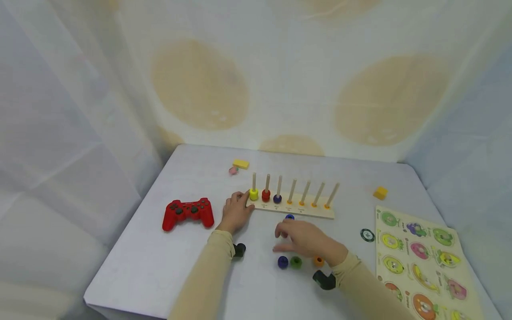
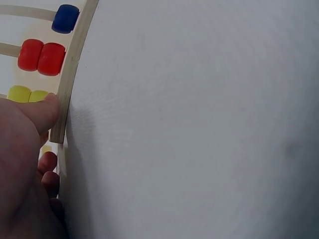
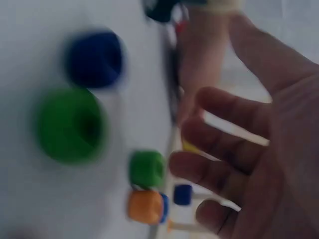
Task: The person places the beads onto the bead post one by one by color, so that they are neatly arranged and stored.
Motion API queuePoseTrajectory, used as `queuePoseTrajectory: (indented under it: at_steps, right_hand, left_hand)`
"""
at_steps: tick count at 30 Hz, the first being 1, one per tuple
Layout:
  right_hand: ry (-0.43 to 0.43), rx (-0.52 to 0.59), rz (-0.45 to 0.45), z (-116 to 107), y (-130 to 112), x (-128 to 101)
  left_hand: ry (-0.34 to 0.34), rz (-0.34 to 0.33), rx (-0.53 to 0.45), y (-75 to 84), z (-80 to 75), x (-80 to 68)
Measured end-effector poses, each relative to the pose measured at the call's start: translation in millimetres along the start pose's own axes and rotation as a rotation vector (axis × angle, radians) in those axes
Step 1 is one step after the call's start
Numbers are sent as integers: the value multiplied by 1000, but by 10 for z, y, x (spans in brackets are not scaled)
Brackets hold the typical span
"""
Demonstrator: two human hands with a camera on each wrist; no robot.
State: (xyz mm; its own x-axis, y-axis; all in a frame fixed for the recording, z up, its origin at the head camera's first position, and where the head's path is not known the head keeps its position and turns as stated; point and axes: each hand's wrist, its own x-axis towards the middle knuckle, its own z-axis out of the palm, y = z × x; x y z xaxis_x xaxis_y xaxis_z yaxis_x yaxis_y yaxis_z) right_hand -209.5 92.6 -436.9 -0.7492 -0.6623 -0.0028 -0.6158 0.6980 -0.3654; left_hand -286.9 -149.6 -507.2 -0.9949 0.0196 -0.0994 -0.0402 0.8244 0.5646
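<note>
Wood, probably light, stiff: my left hand (image 1: 236, 211) sensibly pinches the pegboard (image 1: 295, 209) at its left end. My right hand (image 1: 306, 238) is spread.

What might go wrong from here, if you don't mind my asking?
The right hand, holding nothing, could brush the loose round dark-blue bead or the round green bead beside it, sending one rolling. If the left hand loosens its hold on one end, the long pale wooden peg board might shift.
</note>
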Motion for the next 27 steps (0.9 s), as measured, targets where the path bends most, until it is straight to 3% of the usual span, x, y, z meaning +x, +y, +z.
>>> queuePoseTrajectory:
  at_steps: [2, 4, 7, 11, 15, 23, 27]
  right_hand:
    - [-108, -72, -13, 143, -55, -109]
    - [-153, -130, -8, 252, -109, -185]
    - [-159, -179, 15, 358, -165, -258]
    - [-125, -157, 32, 408, -178, -290]
    - [20, -56, 51, 290, -123, -221]
    - [377, 161, 289, -120, 120, 23]
    - [534, 209, 301, -261, 185, 193]
  left_hand:
    - [6, 9, 3, -9, 3, 15]
    - [16, 15, 3, -11, 0, 22]
    - [22, 17, 10, -23, 6, 32]
    - [11, 7, 14, -25, 17, 21]
    - [13, 2, -3, -21, 12, 12]
    - [12, 3, -3, -20, 25, 8]
    - [18, 9, -3, -20, 23, 8]
